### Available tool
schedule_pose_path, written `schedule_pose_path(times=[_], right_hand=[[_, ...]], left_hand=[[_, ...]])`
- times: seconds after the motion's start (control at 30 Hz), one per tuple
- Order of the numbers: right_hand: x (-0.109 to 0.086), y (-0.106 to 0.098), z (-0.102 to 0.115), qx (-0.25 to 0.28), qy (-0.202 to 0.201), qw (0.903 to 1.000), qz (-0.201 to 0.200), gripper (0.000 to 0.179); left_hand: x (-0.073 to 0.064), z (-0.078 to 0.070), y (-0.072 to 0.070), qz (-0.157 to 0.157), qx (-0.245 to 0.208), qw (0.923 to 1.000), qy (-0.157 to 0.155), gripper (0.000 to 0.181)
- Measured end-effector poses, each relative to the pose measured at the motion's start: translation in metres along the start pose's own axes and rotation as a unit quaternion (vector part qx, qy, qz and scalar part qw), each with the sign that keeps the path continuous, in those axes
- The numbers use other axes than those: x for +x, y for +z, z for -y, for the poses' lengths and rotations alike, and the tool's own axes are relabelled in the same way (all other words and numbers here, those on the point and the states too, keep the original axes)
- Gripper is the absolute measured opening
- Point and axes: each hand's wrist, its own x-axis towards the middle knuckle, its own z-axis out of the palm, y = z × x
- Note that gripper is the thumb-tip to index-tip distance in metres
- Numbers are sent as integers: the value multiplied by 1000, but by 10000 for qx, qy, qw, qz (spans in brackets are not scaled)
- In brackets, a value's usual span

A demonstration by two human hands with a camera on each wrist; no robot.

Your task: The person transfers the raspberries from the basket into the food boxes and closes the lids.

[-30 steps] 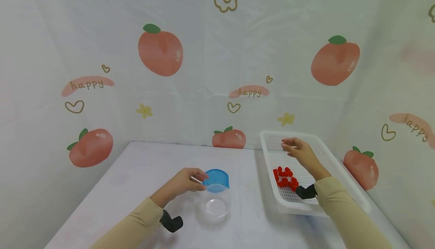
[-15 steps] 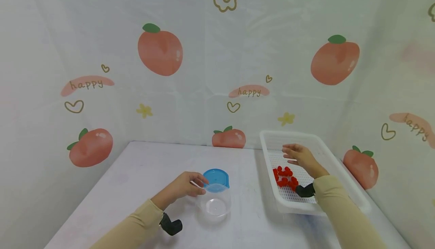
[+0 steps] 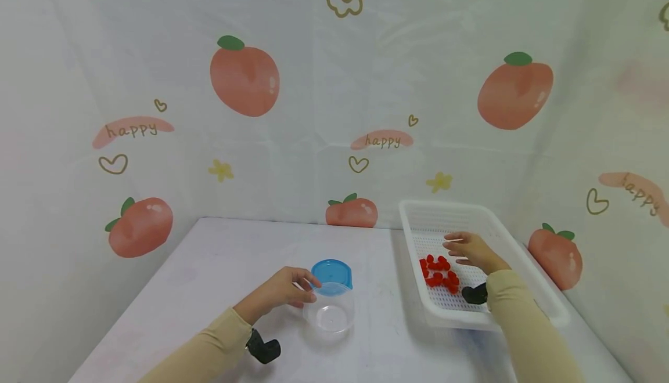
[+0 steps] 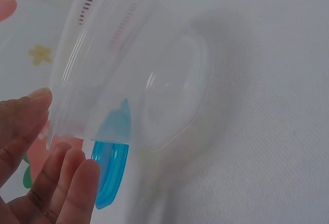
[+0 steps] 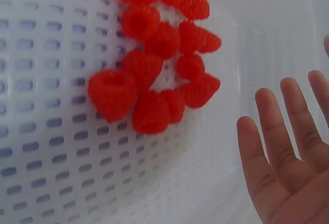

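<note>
A clear plastic container [image 3: 329,313] stands on the table, its round base visible through the wall in the left wrist view. My left hand [image 3: 287,291] is at its left rim, thumb and bent fingers [image 4: 77,183] apart; the fingertips are at or touching the rim. Just behind the container lies a blue lid [image 3: 331,273]. My right hand [image 3: 473,250] hovers inside the white basket [image 3: 436,318], holding nothing. Its fingers [image 5: 293,111] are spread beside several red raspberries [image 5: 154,54], which lie clustered on the perforated basket floor, without contact.
The white table [image 3: 251,238] carries the container on its middle and the basket along its right side. A printed curtain [image 3: 308,93] hangs behind and around. Dark cameras [image 3: 263,349] are strapped at both wrists.
My right hand has moved lower and slightly right inside the basket, with its fingers spreading. The left hand has lowered a little at the container's rim. The raspberries have stayed in place.
</note>
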Motion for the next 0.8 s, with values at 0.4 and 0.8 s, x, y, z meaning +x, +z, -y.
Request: schedule_pose_path(times=[0.4,0.8], right_hand=[[1,-10,-17,-80,671,9968,427,52],[-4,-9,-13,-85,987,9931,620,43]], left_hand=[[0,0,-1,76,-117,9999,-99,23],[-2,0,-4,354,-458,9983,-3,24]])
